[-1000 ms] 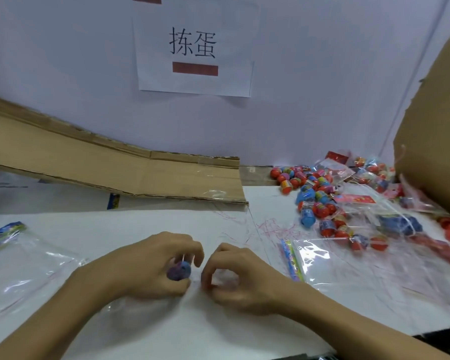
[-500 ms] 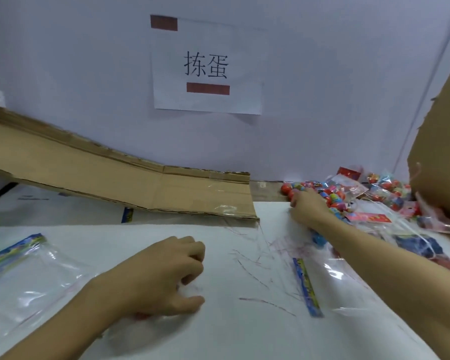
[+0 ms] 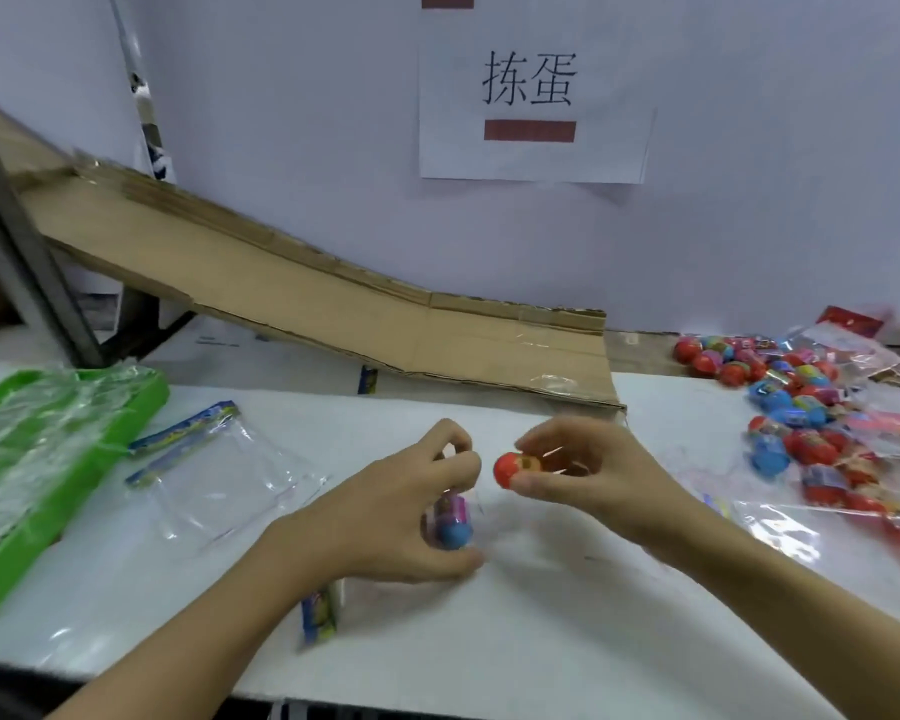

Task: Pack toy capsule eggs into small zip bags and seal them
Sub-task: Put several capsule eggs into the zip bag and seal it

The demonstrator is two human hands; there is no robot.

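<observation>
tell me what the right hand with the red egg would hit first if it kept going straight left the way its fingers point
Probably the left hand: the right hand points the red egg at its raised fingers, which hold a small bag with a blue egg. Depth is unclear, so it might pass just behind.

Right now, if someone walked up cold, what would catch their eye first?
The two hands at centre: the right hand pinches a red egg, and the left hand holds a blue egg. A bright pile of eggs lies far right, and a green tray far left.
</observation>
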